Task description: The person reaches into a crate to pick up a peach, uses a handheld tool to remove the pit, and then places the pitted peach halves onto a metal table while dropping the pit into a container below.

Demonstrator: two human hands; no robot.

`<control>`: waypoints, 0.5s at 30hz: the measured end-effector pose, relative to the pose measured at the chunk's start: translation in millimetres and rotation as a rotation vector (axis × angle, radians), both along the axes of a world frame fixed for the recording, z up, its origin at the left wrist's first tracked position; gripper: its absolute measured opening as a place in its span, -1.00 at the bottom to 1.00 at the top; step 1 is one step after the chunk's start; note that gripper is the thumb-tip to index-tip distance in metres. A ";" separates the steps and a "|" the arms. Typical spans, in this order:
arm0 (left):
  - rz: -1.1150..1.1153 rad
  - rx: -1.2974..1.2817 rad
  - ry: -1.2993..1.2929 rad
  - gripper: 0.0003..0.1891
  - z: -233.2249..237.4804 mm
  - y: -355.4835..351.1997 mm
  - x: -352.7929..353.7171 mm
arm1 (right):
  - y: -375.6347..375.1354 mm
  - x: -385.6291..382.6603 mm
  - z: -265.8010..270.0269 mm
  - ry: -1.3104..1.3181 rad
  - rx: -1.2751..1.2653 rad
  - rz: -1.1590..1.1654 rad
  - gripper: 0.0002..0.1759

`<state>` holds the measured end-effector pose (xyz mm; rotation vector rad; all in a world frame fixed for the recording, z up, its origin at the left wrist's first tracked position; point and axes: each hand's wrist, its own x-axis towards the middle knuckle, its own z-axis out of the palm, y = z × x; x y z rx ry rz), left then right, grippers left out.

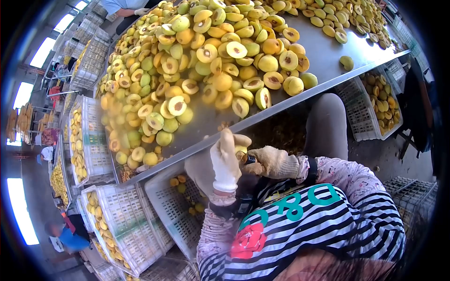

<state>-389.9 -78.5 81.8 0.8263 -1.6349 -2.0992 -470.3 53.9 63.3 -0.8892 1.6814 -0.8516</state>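
My left hand (226,158), in a pale glove, is closed at the front edge of the metal table (300,98), its fingers around a yellow-green fruit (240,149). Close beside it on the right, my right hand (272,162), in a knitted glove, is wrapped round a small dark-handled tool (249,159) that touches or nearly touches the fruit. The tool's tip is hidden. Halved yellow and green fruit (177,106) lie heaped on the table beyond my hands, many with brown centres showing.
Below the table edge at left stands a white crate (161,206) with a few fruits. Fruit-filled crates (124,225) stand farther left, another (358,105) at right. A co-worker's gloved hand (141,11) is at the top left. More people (72,239) are at far left.
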 end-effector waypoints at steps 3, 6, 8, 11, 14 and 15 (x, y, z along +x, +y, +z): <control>-0.162 -0.095 -0.065 -0.56 11.5 -9.7 2.3 | -0.6 -3.5 -8.0 0.017 -0.076 0.067 -0.49; 0.029 0.000 0.178 -0.54 -1.6 8.6 6.5 | 0.7 1.7 3.1 -0.259 -0.093 -0.065 -0.51; 0.018 0.176 0.199 -0.59 -11.0 12.3 8.2 | 2.2 -0.7 5.7 -0.273 -0.179 -0.190 -0.51; -0.091 0.334 0.171 -0.58 -22.7 6.9 22.3 | 13.6 -20.2 17.6 -0.485 -0.256 -0.428 -0.62; -0.167 0.492 0.383 -0.41 -25.0 2.2 30.9 | 14.6 -36.1 22.7 -0.473 -0.282 -0.621 -0.71; -0.163 0.435 0.424 -0.43 -22.4 2.4 28.7 | 17.7 -37.3 21.4 -0.409 -0.339 -0.619 -0.73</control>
